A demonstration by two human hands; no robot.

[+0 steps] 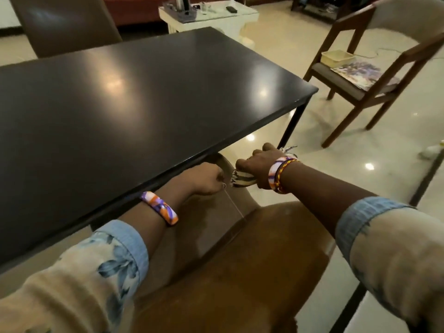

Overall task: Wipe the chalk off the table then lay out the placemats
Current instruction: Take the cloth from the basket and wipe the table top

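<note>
Table (125, 97) comes first: a dark, glossy rectangular top filling the left and centre of the view, its surface showing only light reflections. Against the table's near edge stands a brown leather chair (216, 272), its back pushed close under the rim. Off the table's right corner, well apart, a wooden chair (374, 75) carries a flat patterned stack that looks like placemats (360, 70) and a cream tray (337, 57) beside it. Just below the table's near edge, the right hand (258, 162) is closed around a striped, fringed cloth (242, 180) atop the brown chair's back. The left hand (207, 179), touching the table's underside edge, is curled into a loose fist pinching a thin thread (236, 207) by the cloth's fringe. Bangles circle both wrists.
</note>
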